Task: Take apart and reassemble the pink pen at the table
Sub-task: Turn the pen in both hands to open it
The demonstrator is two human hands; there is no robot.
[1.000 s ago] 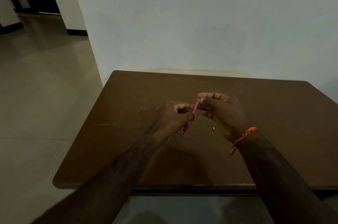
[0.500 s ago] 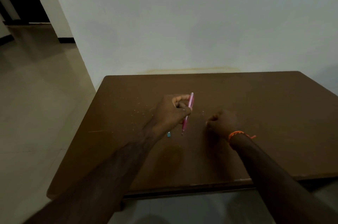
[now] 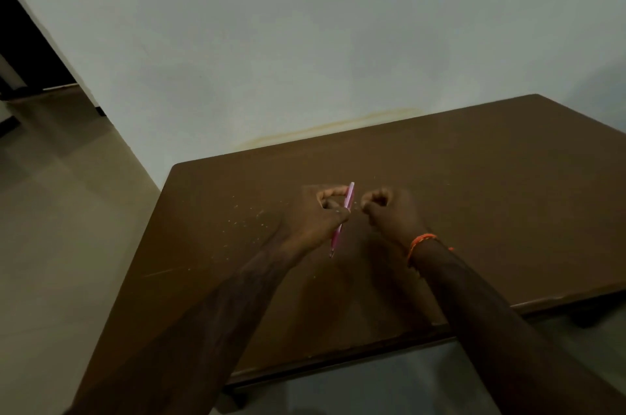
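Observation:
The pink pen point(image 3: 347, 202) stands almost upright over the middle of the brown table point(image 3: 474, 184), tip pointing down toward me. My left hand point(image 3: 315, 214) grips its barrel between thumb and curled fingers. My right hand point(image 3: 389, 211), with an orange thread on the wrist, hovers just right of the pen's upper end, fingers curled with the tips pinched together. Whether it pinches a small pen part is too dim to tell.
Small pale crumbs point(image 3: 244, 218) are scattered on the table left of my hands. A plain wall point(image 3: 305, 41) rises behind the table's far edge. Tiled floor point(image 3: 50, 228) and a dark doorway point(image 3: 20, 41) lie to the left.
My right hand has lifted off the table and come up beside the pen's top end. The left hand still grips the pen. My head has turned, so the table looks tilted.

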